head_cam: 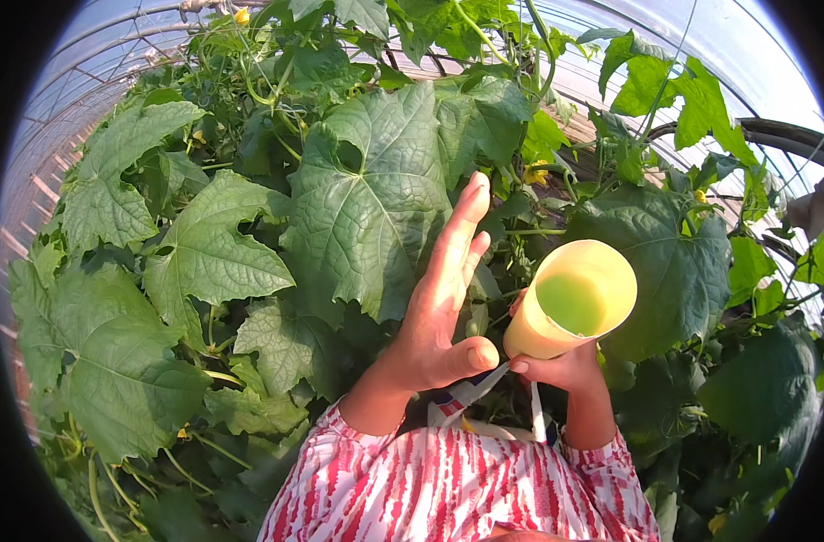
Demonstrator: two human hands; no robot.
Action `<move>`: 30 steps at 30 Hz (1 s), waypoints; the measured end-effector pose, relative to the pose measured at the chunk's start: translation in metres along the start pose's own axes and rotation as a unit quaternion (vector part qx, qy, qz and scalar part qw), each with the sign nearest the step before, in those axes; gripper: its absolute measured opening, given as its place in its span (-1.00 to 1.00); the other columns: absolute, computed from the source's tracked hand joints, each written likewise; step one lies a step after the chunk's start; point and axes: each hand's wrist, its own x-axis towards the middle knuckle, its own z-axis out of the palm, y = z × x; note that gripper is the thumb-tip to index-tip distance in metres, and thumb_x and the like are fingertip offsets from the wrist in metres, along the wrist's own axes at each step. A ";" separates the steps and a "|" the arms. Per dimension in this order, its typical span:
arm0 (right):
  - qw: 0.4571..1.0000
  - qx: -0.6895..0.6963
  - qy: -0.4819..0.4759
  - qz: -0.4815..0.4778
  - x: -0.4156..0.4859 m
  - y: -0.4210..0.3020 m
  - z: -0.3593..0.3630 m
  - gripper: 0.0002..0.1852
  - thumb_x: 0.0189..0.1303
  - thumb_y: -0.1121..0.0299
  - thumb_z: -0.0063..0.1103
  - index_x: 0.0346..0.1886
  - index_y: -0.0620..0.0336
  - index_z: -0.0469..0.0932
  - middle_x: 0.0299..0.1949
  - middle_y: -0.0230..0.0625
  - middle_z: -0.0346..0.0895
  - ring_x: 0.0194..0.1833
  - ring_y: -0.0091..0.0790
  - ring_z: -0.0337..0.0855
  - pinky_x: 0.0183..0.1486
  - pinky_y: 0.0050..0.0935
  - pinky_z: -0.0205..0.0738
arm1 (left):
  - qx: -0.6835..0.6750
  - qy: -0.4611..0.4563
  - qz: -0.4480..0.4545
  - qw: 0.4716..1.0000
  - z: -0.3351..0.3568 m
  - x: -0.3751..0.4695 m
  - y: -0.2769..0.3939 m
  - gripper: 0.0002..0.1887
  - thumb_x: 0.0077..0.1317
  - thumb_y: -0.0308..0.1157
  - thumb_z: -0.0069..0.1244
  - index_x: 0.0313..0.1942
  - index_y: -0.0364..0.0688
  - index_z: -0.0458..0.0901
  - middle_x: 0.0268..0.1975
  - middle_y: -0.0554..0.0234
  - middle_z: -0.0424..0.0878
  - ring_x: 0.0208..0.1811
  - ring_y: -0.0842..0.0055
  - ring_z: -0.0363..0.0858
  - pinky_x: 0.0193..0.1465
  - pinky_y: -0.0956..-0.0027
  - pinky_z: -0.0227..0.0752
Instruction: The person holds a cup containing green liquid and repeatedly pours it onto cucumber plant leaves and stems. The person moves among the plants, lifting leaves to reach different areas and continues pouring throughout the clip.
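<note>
In my right hand (561, 369) is a pale yellow cup (581, 298) with green liquid inside, its mouth tilted up towards the camera. The thumb presses on the cup's lower side; most of the fingers are hidden behind it. My left hand (439, 311) is raised just left of the cup, apart from it, with fingers stretched and thumb spread, holding nothing. Beyond the left hand hangs a large green lobed leaf (368, 196) of a climbing vine. Straps of a white bag (452, 406) show below the hands, in front of the red-and-white patterned shirt.
Dense vine leaves (107, 359) surround both sides. Yellow flowers (536, 173) show among the stems. Thin support strings (669, 68) run upwards at the right. A dark curved pipe (778, 135) crosses the upper right, under the clear film roof of a greenhouse.
</note>
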 end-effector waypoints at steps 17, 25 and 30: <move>0.959 -0.097 0.252 -0.084 -0.135 -0.018 -0.118 -0.14 -0.27 0.13 0.61 0.12 0.30 0.34 -0.07 -0.19 0.45 -0.03 -0.26 0.51 0.01 -0.25 0.43 | 0.176 0.062 0.030 0.982 0.092 -0.007 -0.030 0.13 0.14 0.12 0.17 0.47 -0.20 -0.22 0.53 -0.06 -0.19 0.54 0.04 -0.18 0.45 -0.10 -0.26; 0.939 -0.073 0.316 -0.117 -0.187 -0.029 -0.152 -0.18 -0.24 0.27 0.58 0.14 0.31 0.33 -0.04 -0.15 0.44 0.00 -0.23 0.50 0.06 -0.21 0.40 | 0.268 -0.153 -0.003 0.951 0.143 0.003 -0.064 0.00 0.19 -0.05 0.16 0.45 -0.27 -0.10 0.48 -0.09 0.03 0.51 0.15 0.00 0.47 0.07 -0.12; 0.938 -0.098 0.317 -0.103 -0.198 -0.029 -0.161 -0.18 -0.27 0.25 0.54 0.12 0.33 0.33 -0.05 -0.12 0.44 -0.02 -0.22 0.50 0.04 -0.21 0.41 | 0.281 -0.324 -0.026 0.903 0.147 0.003 -0.015 -0.33 0.22 -0.28 0.16 0.29 -0.32 0.30 0.26 -0.10 0.43 0.22 0.11 0.49 0.23 0.18 0.37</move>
